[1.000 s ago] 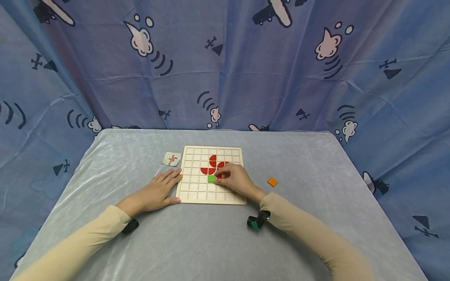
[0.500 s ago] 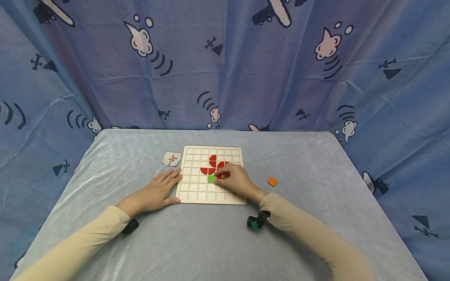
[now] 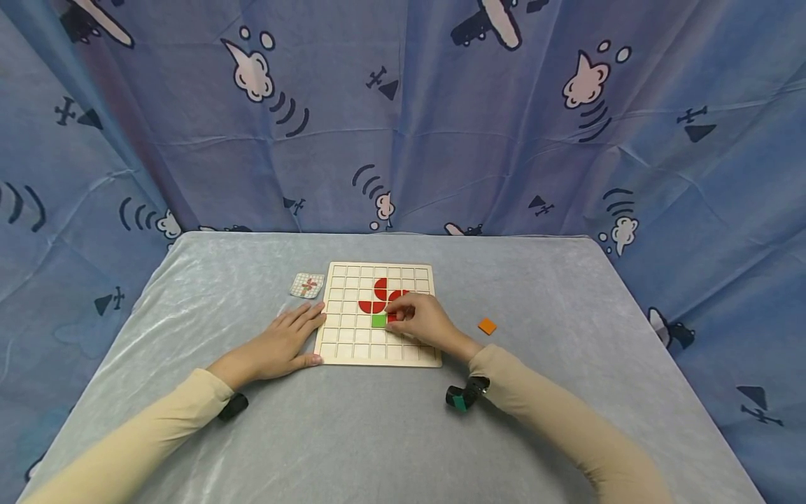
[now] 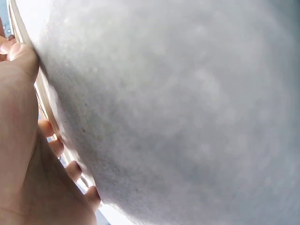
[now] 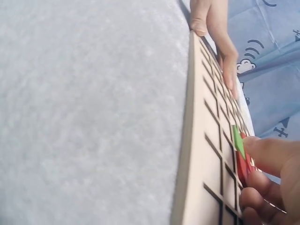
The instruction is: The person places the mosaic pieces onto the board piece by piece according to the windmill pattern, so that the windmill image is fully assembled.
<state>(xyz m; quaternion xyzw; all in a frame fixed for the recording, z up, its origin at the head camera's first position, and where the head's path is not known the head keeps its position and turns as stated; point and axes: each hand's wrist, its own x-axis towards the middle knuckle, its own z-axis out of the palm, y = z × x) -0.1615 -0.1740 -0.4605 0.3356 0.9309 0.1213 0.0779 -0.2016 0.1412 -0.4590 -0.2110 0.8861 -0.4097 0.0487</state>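
A light wooden grid board [image 3: 352,348] lies flat on the table. Several red quarter-round pieces [image 3: 381,289] sit in its middle cells, beside a green square [image 3: 378,320]. My right hand [image 3: 426,320] is over the board, thumb and forefinger pinching a red piece [image 3: 392,318] just right of the green square; that hand hides part of the pattern. In the right wrist view, the thumb is close against the green square [image 5: 238,140], and the held red piece [image 5: 242,165] shows between the fingertips. My left hand [image 3: 277,344] rests with spread fingers against the board's left edge.
A small card [image 3: 307,285] printed with a red flower-like pattern on a grid lies left of the board. On the right lies an orange square [image 3: 488,326]. Grey cloth covers the table [image 3: 352,434], and a blue patterned curtain [image 3: 403,126] hangs behind it.
My right hand and its wrist have shifted very slightly to the right, still at the same red piece. The left hand and the loose pieces stay where they were.
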